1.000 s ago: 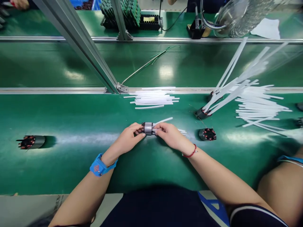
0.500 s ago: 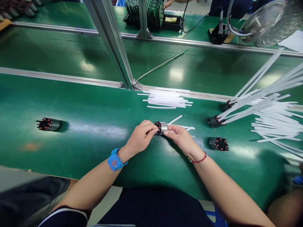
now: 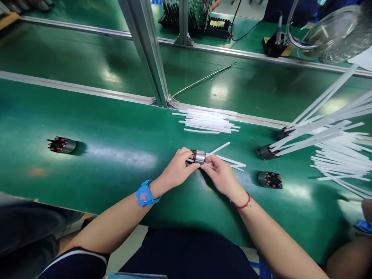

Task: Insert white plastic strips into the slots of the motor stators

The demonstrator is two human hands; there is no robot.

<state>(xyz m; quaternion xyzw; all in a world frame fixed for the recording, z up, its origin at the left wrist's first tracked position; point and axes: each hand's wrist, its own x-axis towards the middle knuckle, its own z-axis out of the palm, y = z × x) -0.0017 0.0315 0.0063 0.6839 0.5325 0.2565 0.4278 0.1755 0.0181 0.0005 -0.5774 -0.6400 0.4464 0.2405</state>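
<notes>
A small metal cylinder with dark and copper-coloured windings [image 3: 199, 156] is held between both hands just above the green table [image 3: 122, 182]. My left hand [image 3: 180, 168] grips its left end, thumb along the lower edge. At the right end, the fingers of my right hand [image 3: 221, 174] pinch a white strip beside the cylinder. More white strips [image 3: 232, 161] stick out to the right, behind my right hand. Similar cylinders lie at the far left [image 3: 66, 145] and to the right [image 3: 269, 179].
White strips [image 3: 207, 121] lie stacked by the rail. At right, two cylinders [image 3: 266, 151] bear long white strips, beside a loose pile [image 3: 343, 159]. A metal post [image 3: 148, 50] rises behind my hands. Another person's arm [image 3: 353, 252] shows at lower right.
The view has shifted slightly. My left thumb has moved right along the cylinder's lower edge, and my right hand has tilted downward, with a white strip now showing at its fingers.
</notes>
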